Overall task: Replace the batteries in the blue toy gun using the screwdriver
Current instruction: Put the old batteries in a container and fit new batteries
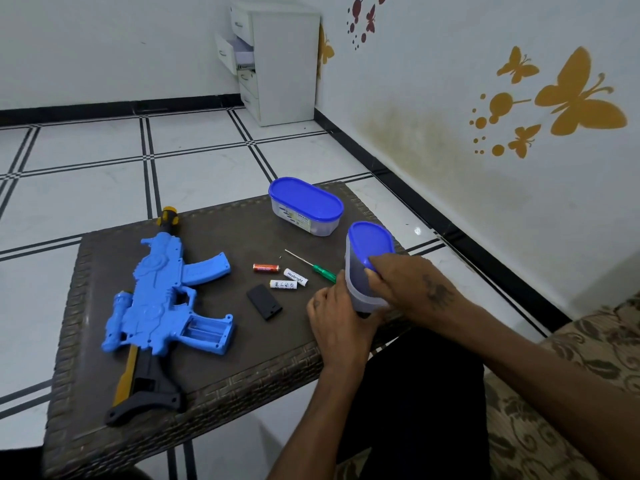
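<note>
The blue toy gun (157,299) lies on the left of the brown table (221,382), its battery bay in the grip open and empty. The black bay cover (264,301) lies beside it. A red battery (266,268) and two white batteries (295,276) (284,284) lie mid-table. The green-handled screwdriver (313,266) lies just past them. A clear container with a blue lid (370,252) is tilted near the right edge. My left hand (337,318) grips its body from below. My right hand (408,282) holds its side with fingertips at the lid's edge.
A second clear container with a blue lid (306,206) stands at the table's far right corner. A white drawer cabinet (277,60) stands by the far wall on the tiled floor. A patterned seat (568,393) is at the right.
</note>
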{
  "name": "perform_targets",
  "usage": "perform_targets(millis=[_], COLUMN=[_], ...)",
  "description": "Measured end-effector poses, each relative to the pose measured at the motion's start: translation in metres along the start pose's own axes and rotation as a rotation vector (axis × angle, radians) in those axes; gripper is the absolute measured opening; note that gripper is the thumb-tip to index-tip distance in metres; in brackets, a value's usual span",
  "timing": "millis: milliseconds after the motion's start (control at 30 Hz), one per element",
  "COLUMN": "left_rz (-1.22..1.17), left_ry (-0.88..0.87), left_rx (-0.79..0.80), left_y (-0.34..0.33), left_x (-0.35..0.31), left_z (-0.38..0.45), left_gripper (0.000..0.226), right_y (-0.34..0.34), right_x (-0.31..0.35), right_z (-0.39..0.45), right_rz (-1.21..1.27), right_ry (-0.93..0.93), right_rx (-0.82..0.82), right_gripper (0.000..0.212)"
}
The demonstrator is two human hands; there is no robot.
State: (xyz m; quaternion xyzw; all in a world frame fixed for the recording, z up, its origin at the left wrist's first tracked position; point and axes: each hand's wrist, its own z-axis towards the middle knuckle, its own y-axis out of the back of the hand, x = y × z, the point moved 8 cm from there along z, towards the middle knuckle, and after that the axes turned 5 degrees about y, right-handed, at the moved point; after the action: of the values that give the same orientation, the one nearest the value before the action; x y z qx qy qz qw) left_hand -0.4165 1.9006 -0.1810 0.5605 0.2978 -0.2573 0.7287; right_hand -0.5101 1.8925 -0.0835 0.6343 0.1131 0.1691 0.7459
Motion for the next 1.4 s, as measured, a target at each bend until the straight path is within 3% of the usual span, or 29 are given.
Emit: perform_targets(millis=[233,433,500,567,600,733,833,933,1000,1067,1133,1200,1267,1400], left_rz=[0.076,0.073,-0.038,-0.196,-0.289,-0.929,-1.092,-1.057,-1.011,-0.970,-0.940,-0.897,-0.849,-0.799], left_ry=[-0.040,-0.025,-0.090,-0.097,-0.017,0.492,0.620,0.659,0.657,0.616,0.584,0.552,0.527,0.499], left_rx=[0.037,0.164,0.160,0.117,0.097,0.203,0.168,0.043,-0.007,-0.053,-0.083,-0.092,-0.093,-0.072], left_y=[0.016,0.015,0.025,0.047,0.058,0.078,0.097,0.127,0.147,0.166,0.182,0.195,0.202,0.204], left_x=[-0.014,-0.012,-0.015,-0.017,-0.014,0.011,0.034,0.070,0.091,0.109,0.120,0.130,0.139,0.148], left_z=[-0.001,0.004,0.006,0.007,0.011,0.030,0.043,0.050,0.054,0.058,0.060,0.060,0.059,0.057], left_gripper=[0.086,0.101,0.081,0.048,0.040,0.031,0.037,0.052,0.049,0.046,0.046,0.049,0.051,0.051], right_y=[0.060,0.057,0.041,0.016,0.004,-0.033,-0.053,-0.069,-0.069,-0.064,-0.075,-0.092,-0.100,-0.104], right_x=[-0.062,-0.091,-0.090,-0.079,-0.067,0.001,0.044,0.062,0.055,0.055,0.064,0.073,0.076,0.085], right_z=[-0.023,-0.050,-0.051,-0.044,-0.038,-0.014,0.007,0.026,0.042,0.064,0.083,0.095,0.105,0.124], right_rz=[0.291,0.642,0.899,1.204,1.357,1.681,1.815,1.588,1.167,0.712,0.447,0.321,0.238,0.166], right_ry=[-0.391,-0.769,-0.857,-0.920,-0.938,-0.976,-0.886,-0.752,-0.599,-0.400,-0.212,-0.087,-0.034,0.053], right_rx=[-0.561,-0.816,-0.878,-0.873,-0.837,-0.595,-0.393,-0.120,-0.090,-0.067,0.106,0.304,0.372,0.411], right_gripper=[0.032,0.043,0.042,0.037,0.029,0.021,0.021,0.032,0.035,0.022,0.026,0.050,0.066,0.071])
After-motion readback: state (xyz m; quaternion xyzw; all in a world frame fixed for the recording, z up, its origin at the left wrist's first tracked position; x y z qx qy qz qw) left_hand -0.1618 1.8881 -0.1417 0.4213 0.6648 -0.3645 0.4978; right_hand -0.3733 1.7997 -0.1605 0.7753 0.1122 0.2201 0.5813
